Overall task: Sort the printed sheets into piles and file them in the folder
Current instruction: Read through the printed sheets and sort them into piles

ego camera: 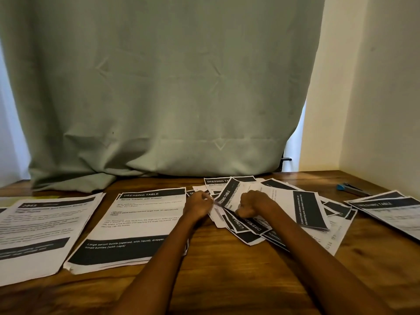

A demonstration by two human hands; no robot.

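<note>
A messy heap of printed sheets (279, 208) with black header bands lies on the wooden table (227, 269), right of centre. My left hand (197, 204) pinches the left edge of a sheet titled DRESSING TABLE (227, 195) at the heap's left side. My right hand (254, 204) has curled fingers and grips sheets in the heap's middle. A neat pile headed DRESSING TABLE (138, 226) lies left of my hands. Another pile (43, 233) lies at the far left. A third pile (391, 211) lies at the far right.
A pale green curtain (159, 98) hangs down onto the table's back edge. A blue and grey stapler (350, 189) lies at the back right. A cream wall (386, 87) closes the right side. A yellowish flat thing (27, 198) shows at the far left behind the pile.
</note>
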